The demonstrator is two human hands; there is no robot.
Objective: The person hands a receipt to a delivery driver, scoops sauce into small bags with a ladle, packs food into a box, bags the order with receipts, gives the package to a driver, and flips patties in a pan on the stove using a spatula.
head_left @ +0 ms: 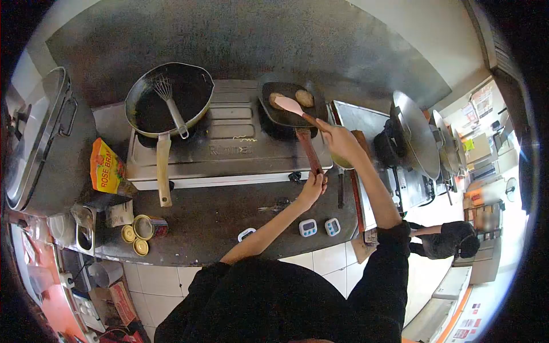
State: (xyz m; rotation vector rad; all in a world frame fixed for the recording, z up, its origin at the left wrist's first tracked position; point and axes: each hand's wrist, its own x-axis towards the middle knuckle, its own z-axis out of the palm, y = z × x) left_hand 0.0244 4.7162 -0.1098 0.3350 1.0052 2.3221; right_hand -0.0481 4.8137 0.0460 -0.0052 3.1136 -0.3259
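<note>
My left hand [313,188] is closed around the brown handle [307,150] of a square dark grill pan [280,116], which sits on the right burner of the stove. In my right hand [343,142] is a spatula [290,105] with a pale pink head and a wooden handle. Its head is over the pan, by two browned, patty-like pieces of food. One piece [305,98] lies at the pan's right; the other [274,100] is partly behind the spatula head. Whether the spatula touches it I cannot tell.
A large frying pan [137,108] with a whisk [171,108] inside stands on the left burner. Timers [307,227], a can [150,227] and a yellow packet [107,168] are on the counter. Woks [420,137] stand at right. Another person [446,240] is further back.
</note>
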